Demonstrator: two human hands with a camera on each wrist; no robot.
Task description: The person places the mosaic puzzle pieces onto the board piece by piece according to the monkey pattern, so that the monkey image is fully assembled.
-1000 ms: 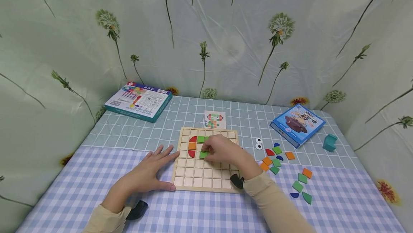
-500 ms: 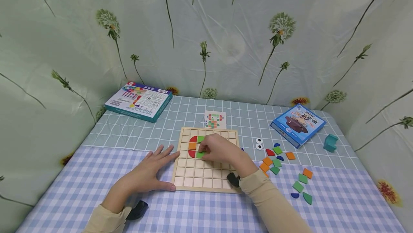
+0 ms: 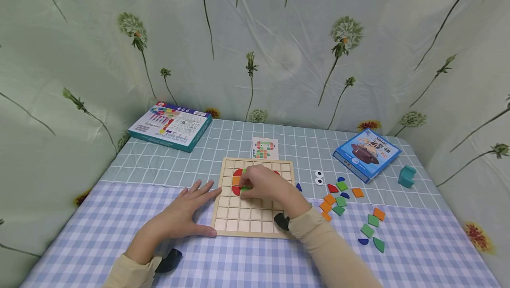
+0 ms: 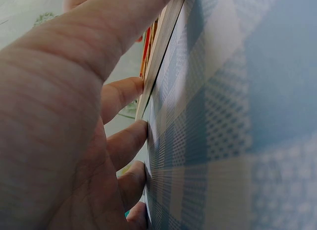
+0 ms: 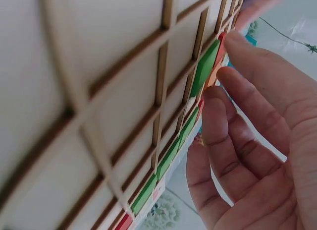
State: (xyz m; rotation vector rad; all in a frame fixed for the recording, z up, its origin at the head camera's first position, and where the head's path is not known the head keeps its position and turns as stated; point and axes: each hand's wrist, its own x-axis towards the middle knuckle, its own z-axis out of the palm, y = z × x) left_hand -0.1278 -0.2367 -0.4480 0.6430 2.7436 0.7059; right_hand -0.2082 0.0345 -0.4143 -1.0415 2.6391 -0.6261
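Flat on the table lies a wooden grid board (image 3: 245, 224). My left hand (image 3: 187, 212) is spread on the cloth, its thumb and index finger touching the board's left edge. Over the grid, my right hand (image 3: 267, 185) pinches a green square tile (image 5: 205, 66), which sits beside two red quarter-round tiles and an orange square tile (image 3: 236, 180) between them. The right wrist view shows a row of green tiles (image 5: 168, 155) along the board, with a red tile (image 5: 124, 222) at its end. In the head view my right hand hides most of that row.
A picture card (image 3: 265, 148) lies just behind the board. To the right are loose orange, green, red and blue tiles, two eye discs (image 3: 318, 177) and a teal block (image 3: 407, 176). A blue box (image 3: 367, 153) and a white-and-teal box (image 3: 171, 126) lie towards the back.
My right hand has shifted a little left with the green tile, bringing it up beside the red tile. The left hand stays where it was.
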